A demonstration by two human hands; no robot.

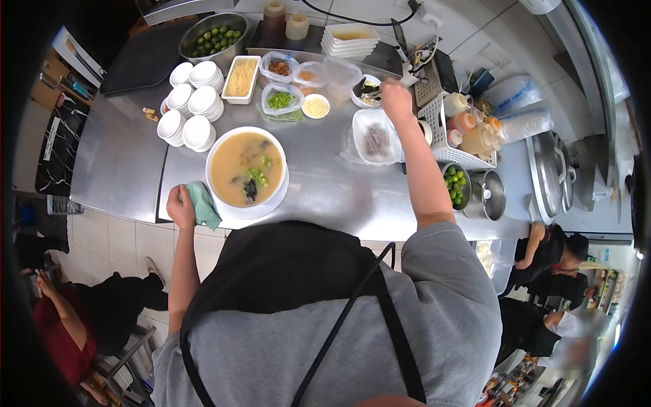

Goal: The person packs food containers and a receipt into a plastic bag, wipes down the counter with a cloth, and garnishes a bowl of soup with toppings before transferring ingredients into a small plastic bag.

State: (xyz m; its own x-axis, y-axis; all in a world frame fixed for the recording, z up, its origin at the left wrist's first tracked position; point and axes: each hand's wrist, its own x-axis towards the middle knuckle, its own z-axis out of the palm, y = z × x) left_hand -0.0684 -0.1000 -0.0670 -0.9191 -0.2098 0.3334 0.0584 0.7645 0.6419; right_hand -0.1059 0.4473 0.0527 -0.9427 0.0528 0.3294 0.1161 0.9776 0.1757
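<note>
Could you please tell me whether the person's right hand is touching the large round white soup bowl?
No, the right hand is at a small white bowl of dark food, apart from the soup bowl.

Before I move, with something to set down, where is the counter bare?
Between the soup bowl and the plastic-lined tub; also the counter's left end, beyond the white stacks. Crowded: the back, around the bagged toppings, and the right, around the sauce basket.

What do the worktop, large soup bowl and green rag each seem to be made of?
Worktop: probably stainless steel, satin finish; grey, blurred reflections. Large soup bowl: smooth white plastic or ceramic; plain rim, unclear which. Green rag: likely matt fabric, given its soft folds.
</note>
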